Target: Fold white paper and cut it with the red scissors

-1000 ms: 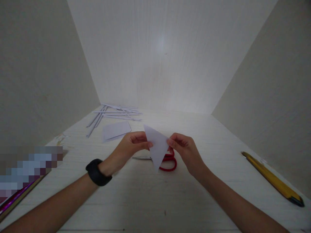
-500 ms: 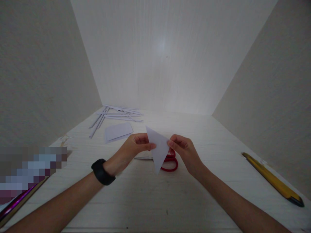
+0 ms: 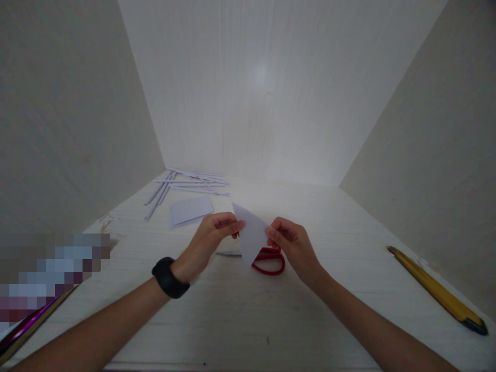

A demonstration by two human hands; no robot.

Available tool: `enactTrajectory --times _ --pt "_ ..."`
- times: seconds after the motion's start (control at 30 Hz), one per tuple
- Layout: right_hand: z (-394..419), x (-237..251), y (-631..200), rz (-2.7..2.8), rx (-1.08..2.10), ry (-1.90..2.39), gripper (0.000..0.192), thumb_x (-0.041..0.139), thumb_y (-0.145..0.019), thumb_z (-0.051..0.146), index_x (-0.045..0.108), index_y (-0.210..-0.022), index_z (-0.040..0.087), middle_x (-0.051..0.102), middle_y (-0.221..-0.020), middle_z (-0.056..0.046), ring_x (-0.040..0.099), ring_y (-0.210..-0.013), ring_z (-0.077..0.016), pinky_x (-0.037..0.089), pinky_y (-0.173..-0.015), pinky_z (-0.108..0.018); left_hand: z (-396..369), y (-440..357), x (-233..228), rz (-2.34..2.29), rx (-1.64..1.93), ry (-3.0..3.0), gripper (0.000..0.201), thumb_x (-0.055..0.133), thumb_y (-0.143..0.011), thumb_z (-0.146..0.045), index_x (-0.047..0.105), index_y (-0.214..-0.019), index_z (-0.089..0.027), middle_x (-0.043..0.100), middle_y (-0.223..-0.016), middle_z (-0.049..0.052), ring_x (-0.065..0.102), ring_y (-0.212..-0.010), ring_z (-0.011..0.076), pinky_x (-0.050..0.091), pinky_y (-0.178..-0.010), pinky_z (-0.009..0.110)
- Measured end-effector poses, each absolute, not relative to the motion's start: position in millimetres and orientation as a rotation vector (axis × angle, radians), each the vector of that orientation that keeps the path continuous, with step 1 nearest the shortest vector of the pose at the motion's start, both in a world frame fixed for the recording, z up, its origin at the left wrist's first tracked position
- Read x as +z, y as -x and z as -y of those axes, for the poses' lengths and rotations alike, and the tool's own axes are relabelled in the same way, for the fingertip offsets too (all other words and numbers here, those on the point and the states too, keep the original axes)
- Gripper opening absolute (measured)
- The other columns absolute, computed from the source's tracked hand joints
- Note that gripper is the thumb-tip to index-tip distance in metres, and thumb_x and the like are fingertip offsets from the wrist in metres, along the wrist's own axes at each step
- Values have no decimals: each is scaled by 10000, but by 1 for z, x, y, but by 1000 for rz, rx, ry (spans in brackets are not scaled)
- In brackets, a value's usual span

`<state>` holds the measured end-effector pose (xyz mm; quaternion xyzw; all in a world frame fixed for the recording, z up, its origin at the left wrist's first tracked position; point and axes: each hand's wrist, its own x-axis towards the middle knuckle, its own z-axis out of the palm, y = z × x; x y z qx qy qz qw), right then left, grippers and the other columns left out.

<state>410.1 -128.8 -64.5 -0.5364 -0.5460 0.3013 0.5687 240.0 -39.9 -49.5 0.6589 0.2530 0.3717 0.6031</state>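
Both hands hold up one small sheet of white paper [image 3: 251, 235], turned so that a corner points up and left. My left hand [image 3: 217, 232], with a black band on its wrist, pinches the paper's left edge between thumb and fingers. At the right corner, my right hand [image 3: 290, 240] grips it the same way. Behind and below the paper lie red-handled scissors [image 3: 269, 271] on the table; the paper covers their middle, and the blade tip shows at the left.
Rolled white paper sticks [image 3: 194, 181] lie in a loose pile at the back left. In front of them is a small stack of paper sheets [image 3: 191, 209]. A yellow cutter knife [image 3: 437, 287] lies along the right wall. At the left edge is a blurred-out item [image 3: 50, 279].
The paper has turned slightly in my hands and its lower tip has risen a little. The left thumb has shifted up along its edge. The whole view has moved slightly.
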Motion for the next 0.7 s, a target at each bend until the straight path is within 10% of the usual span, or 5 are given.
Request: enactTrajectory --times 0.7 --pt "128 -66 -413 1359 651 1324 294 581 -836 377 509 -627 184 521 -538 23 421 -497 -104 319 -492 -225 36 -241 -53 -522 816 -1300 125 773 -680 -235 698 -720 -145 691 -721 -11 611 -683 101 516 -653 205"
